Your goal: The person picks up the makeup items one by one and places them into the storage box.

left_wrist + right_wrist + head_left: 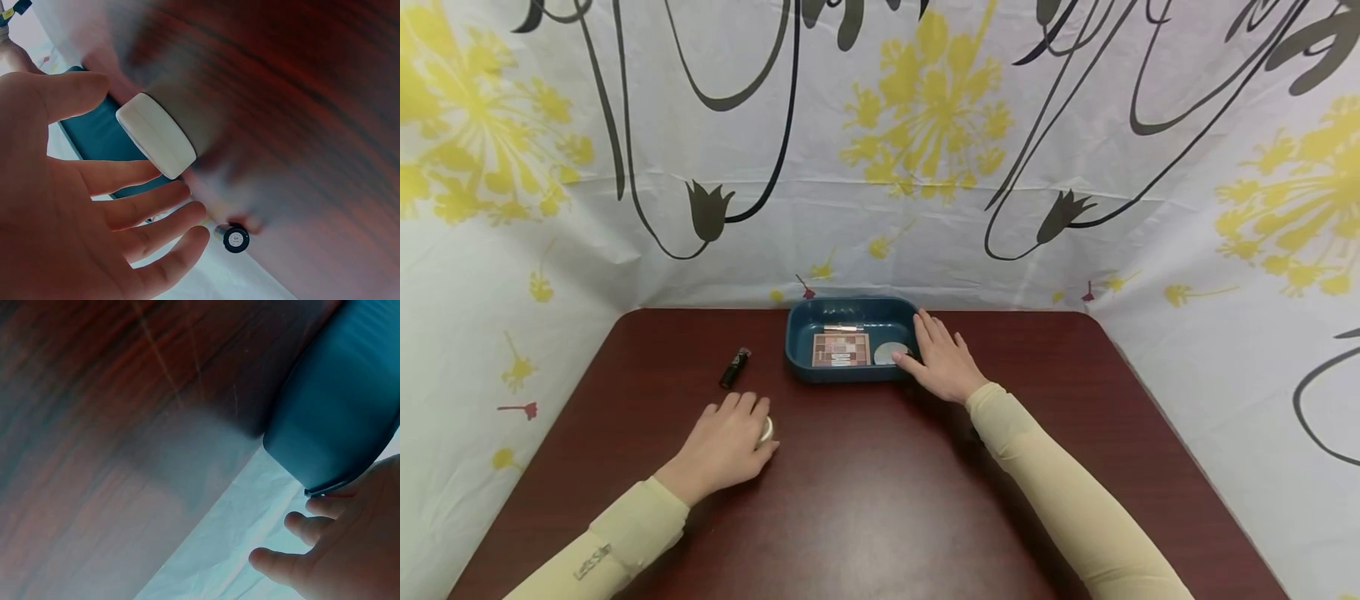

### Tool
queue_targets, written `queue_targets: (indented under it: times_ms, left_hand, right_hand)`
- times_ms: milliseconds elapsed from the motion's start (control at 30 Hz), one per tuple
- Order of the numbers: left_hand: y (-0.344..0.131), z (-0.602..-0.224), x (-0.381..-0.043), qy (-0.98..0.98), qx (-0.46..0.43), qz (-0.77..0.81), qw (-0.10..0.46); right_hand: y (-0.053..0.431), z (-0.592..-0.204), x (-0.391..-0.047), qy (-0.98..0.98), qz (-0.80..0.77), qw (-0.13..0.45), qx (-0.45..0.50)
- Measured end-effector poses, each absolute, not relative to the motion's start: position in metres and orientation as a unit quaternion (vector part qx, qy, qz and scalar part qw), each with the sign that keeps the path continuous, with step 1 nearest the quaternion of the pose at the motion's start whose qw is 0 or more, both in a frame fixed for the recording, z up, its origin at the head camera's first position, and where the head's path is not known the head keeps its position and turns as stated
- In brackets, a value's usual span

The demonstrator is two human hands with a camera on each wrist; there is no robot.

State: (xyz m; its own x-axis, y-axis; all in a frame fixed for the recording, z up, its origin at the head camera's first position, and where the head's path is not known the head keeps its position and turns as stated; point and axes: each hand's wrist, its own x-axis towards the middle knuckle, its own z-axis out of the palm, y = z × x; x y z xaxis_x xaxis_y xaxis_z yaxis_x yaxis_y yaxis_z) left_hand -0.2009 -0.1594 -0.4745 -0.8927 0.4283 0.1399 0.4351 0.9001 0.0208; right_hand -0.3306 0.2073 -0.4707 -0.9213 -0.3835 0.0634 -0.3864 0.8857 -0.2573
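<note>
A small white round case (156,134) sits on the table between the thumb and index finger of my left hand (724,446). In the left wrist view the index fingertip is right at its edge, the thumb is apart from it and the other fingers are loosely extended. Partly hidden by that hand in the head view is the same case (766,430). My right hand (946,360) rests at the right end of a blue tray (797,367), fingers straight along the rim, thumb reaching over the inside.
Inside the tray lie an eyeshadow palette (841,350), a slim tube (843,328) and a pale round disc (891,352) near the right thumb. A black lipstick-like tube (735,367) lies left of the tray. A patterned cloth (865,250) hangs behind the table (865,500).
</note>
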Motion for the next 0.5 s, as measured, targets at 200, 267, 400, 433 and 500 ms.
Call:
queue_targets:
  times_ms: [200,267,400,433,500]
  left_hand:
    - [-0.1655,-0.4747,-0.1984,-0.970,-0.231,-0.020,0.071]
    - [-0.1671,-0.4750,-0.1989,-0.970,-0.233,-0.019,0.072]
    - [-0.1689,-0.4763,-0.2003,-0.969,-0.235,-0.022,0.070]
    - [-0.1692,-0.4768,-0.2007,-0.969,-0.235,-0.023,0.070]
    - [-0.1697,-0.4776,-0.2013,-0.969,-0.236,-0.026,0.072]
  right_hand:
    - [0.2070,-0.4718,-0.3309,-0.971,0.130,0.008,0.199]
    - [0.2073,-0.4723,-0.3310,-0.971,0.131,0.008,0.198]
    - [0.2073,-0.4734,-0.3305,-0.971,0.134,0.007,0.197]
    - [0.2072,-0.4735,-0.3301,-0.971,0.135,0.007,0.197]
    - [0.2070,-0.4742,-0.3300,-0.971,0.136,0.007,0.197]
